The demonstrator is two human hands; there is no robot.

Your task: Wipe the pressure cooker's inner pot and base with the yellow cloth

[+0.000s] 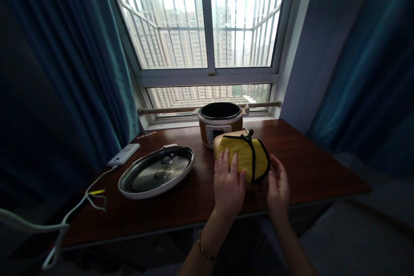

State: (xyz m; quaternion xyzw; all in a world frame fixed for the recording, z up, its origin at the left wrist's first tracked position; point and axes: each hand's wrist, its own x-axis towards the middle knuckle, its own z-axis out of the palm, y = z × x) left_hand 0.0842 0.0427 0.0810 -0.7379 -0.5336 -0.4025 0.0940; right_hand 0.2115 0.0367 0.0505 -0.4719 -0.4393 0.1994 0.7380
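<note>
Two bare hands are brought together at a yellow cloth piece [241, 153] edged in black, seen in front of the cooker [205, 133], above the near half of the brown counter [197, 202]. The left hand [229, 184] is laid palm-in against the cloth's near face, its fingers nearly straight and pointed up and away, its thumb set apart to the right; its grip is spread rather than closed. The right hand [278, 185] is held upright at the cloth's right edge, fingers bent and thumb raised in front of them. Its grip is partly curled; whether the edge is pinched cannot be told. Both forearms are slanted inward from below, and a bracelet [205, 249] is worn on the left wrist.

A tan object [218, 141] is partly covered by the cloth; how the two are joined cannot be seen. Left of the hands, a round lid [161, 171] is laid with its metal underside up, and beyond it a white power strip [124, 155] is placed near the counter's left edge.
</note>
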